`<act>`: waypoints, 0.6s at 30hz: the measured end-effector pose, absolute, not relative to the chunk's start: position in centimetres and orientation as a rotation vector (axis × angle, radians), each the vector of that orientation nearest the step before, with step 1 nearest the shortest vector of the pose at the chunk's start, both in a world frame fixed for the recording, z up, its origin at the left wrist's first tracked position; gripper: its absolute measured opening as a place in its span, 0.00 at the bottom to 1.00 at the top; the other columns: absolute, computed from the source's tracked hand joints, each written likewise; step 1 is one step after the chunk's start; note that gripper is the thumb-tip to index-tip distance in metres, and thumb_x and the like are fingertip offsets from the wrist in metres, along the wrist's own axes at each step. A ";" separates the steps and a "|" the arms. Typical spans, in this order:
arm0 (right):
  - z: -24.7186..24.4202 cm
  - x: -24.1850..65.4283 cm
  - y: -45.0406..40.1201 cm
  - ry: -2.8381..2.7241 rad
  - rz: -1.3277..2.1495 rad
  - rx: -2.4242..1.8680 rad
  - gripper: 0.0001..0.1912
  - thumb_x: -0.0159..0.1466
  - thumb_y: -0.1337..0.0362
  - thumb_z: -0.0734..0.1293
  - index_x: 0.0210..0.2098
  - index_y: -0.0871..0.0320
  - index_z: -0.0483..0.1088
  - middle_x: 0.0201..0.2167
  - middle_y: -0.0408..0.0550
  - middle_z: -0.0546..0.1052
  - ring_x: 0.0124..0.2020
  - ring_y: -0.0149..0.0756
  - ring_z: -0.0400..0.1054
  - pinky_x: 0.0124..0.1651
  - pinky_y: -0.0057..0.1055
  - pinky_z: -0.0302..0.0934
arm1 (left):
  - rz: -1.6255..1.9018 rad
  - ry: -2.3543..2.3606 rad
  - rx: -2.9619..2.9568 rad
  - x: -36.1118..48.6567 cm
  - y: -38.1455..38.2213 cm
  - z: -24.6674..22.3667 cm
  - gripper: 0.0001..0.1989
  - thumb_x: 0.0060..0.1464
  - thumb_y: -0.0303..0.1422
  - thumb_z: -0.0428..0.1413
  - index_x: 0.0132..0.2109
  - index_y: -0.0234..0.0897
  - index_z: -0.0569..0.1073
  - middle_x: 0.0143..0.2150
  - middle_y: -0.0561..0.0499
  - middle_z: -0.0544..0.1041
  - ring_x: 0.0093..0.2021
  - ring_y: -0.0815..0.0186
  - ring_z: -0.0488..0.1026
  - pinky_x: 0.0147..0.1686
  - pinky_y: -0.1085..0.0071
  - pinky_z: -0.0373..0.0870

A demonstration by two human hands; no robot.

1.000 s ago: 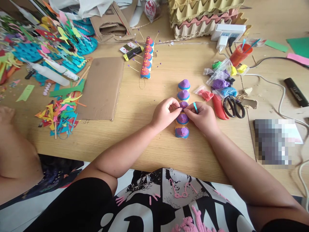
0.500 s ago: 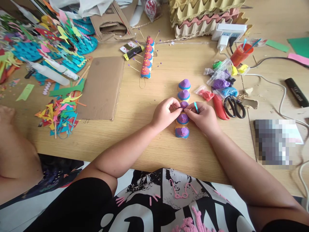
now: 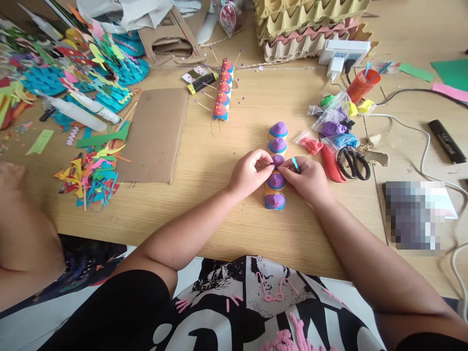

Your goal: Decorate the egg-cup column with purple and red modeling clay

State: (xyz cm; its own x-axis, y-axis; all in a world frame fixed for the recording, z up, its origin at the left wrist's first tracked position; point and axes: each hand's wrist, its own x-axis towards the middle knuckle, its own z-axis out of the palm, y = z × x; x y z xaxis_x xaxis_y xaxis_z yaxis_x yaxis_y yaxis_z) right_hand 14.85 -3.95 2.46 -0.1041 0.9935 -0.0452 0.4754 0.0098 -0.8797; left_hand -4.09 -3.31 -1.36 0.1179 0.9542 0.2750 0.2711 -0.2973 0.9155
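A strip of egg-carton cups [image 3: 275, 201], capped with purple clay and banded with blue, lies lengthwise on the table before me. The nearer cups carry small red marks. My left hand [image 3: 249, 174] is closed, thumb and finger pinched at the middle cup; whatever is between the fingertips is too small to make out. From the other side my right hand [image 3: 306, 178] meets it, thumb and finger pressed against the same cup. A small light-blue plastic clay tool [image 3: 295, 165] sticks up from the right hand's fingers. The two hands' fingertips nearly touch and partly cover the middle cup.
Farther back stands a red-and-blue egg-carton caterpillar [image 3: 224, 90] with pin-like legs. Bagged clay [image 3: 332, 127], black-handled scissors [image 3: 353, 164] and a red cup [image 3: 361, 85] are to the right. Cardboard [image 3: 155, 136] and paper scraps [image 3: 93, 175] lie left, near another person's arm [image 3: 27, 234].
Both hands stay at the middle cup, with only slight finger movement. The view has shifted a little; nothing else has visibly moved.
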 end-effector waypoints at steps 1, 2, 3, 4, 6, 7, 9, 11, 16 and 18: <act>2.5 14.9 -3.9 -1.648 1.032 -1.527 0.09 0.61 0.58 0.73 0.31 0.59 0.80 0.25 0.44 0.77 0.26 0.32 0.62 0.32 0.33 0.54 | 1.210 1.210 1.681 -4.1 -3.3 -1.3 0.05 0.59 0.25 0.61 0.39 0.40 0.74 0.36 0.53 0.79 0.38 0.68 0.76 0.42 0.70 0.74; 2.5 14.9 -3.9 -1.649 1.035 -1.527 0.09 0.62 0.59 0.73 0.31 0.59 0.80 0.25 0.44 0.77 0.26 0.32 0.62 0.32 0.33 0.54 | 1.209 1.212 1.681 -4.1 -3.3 -1.3 0.05 0.59 0.26 0.61 0.39 0.40 0.74 0.36 0.53 0.79 0.38 0.68 0.76 0.41 0.70 0.74; 2.5 14.9 -3.9 -1.649 1.039 -1.528 0.09 0.62 0.59 0.73 0.31 0.59 0.80 0.25 0.44 0.77 0.26 0.32 0.62 0.32 0.33 0.54 | 1.208 1.214 1.681 -4.0 -3.3 -1.3 0.05 0.59 0.26 0.61 0.38 0.40 0.73 0.36 0.53 0.79 0.38 0.68 0.76 0.41 0.70 0.74; 2.5 14.8 -3.9 -1.650 1.042 -1.530 0.09 0.62 0.59 0.73 0.31 0.59 0.80 0.25 0.44 0.77 0.26 0.32 0.62 0.32 0.33 0.54 | 1.209 1.214 1.681 -4.0 -3.3 -1.2 0.05 0.59 0.26 0.62 0.38 0.40 0.73 0.36 0.53 0.79 0.38 0.68 0.76 0.41 0.70 0.74; 2.5 14.8 -3.9 -1.650 1.042 -1.535 0.09 0.62 0.59 0.73 0.31 0.59 0.80 0.25 0.45 0.77 0.27 0.32 0.63 0.33 0.34 0.54 | 1.212 1.214 1.683 -4.0 -3.3 -1.2 0.05 0.59 0.26 0.62 0.38 0.39 0.73 0.36 0.53 0.79 0.37 0.68 0.76 0.41 0.70 0.73; 2.6 14.8 -3.9 -1.647 1.041 -1.538 0.09 0.62 0.60 0.73 0.31 0.59 0.80 0.25 0.45 0.77 0.27 0.32 0.63 0.33 0.33 0.54 | 1.213 1.215 1.684 -4.0 -3.3 -1.2 0.05 0.59 0.26 0.62 0.38 0.39 0.73 0.36 0.53 0.79 0.37 0.68 0.76 0.41 0.70 0.73; 2.6 14.7 -3.9 -1.642 1.040 -1.542 0.08 0.62 0.60 0.73 0.30 0.59 0.79 0.25 0.44 0.76 0.26 0.31 0.62 0.32 0.33 0.54 | 1.213 1.221 1.685 -4.0 -3.3 -1.2 0.05 0.59 0.27 0.62 0.38 0.39 0.73 0.36 0.53 0.80 0.37 0.68 0.76 0.41 0.70 0.73; 2.7 14.7 -3.9 -1.640 1.040 -1.543 0.08 0.61 0.60 0.73 0.30 0.59 0.79 0.24 0.43 0.76 0.26 0.31 0.61 0.32 0.33 0.54 | 1.210 1.230 1.689 -4.0 -3.3 -1.2 0.05 0.59 0.27 0.62 0.38 0.39 0.73 0.36 0.54 0.80 0.37 0.68 0.76 0.41 0.70 0.73; 2.7 14.6 -4.0 -1.645 1.021 -1.547 0.08 0.61 0.60 0.73 0.30 0.59 0.79 0.23 0.42 0.73 0.26 0.30 0.59 0.31 0.32 0.53 | 1.211 1.246 1.697 -3.9 -3.3 -1.3 0.05 0.59 0.27 0.62 0.37 0.39 0.73 0.36 0.54 0.80 0.37 0.69 0.76 0.41 0.71 0.73; 2.8 14.6 -4.0 -1.641 1.029 -1.550 0.08 0.62 0.60 0.73 0.30 0.59 0.78 0.23 0.41 0.72 0.26 0.30 0.59 0.31 0.32 0.53 | 1.215 1.244 1.696 -3.9 -3.3 -1.4 0.05 0.59 0.27 0.62 0.37 0.39 0.73 0.36 0.54 0.80 0.37 0.69 0.76 0.41 0.71 0.73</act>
